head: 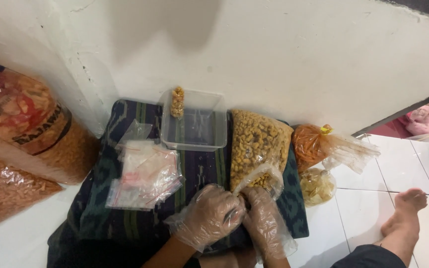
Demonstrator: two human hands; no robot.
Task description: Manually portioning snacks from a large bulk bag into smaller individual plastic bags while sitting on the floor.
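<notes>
While both gloved hands work together, big sack of yellow puffed snacks (254, 141) lies on dark striped cloth (199, 173), its open mouth against fingers. Left hand (209, 213) and right hand (264, 221) both closed, pinching small filled pouch (261, 178) — best held upright, seal pressed evenly. Empty zip bags (145, 173) left of hands; clear plastic tub (194, 121) beyond.

— What's that in front of me?
— My big clear bag of yellow corn snacks (255, 146), lying lengthwise on the dark striped cloth (197, 171), plump and full, its open mouth crumpled toward me, just beside the clear tub.
</notes>
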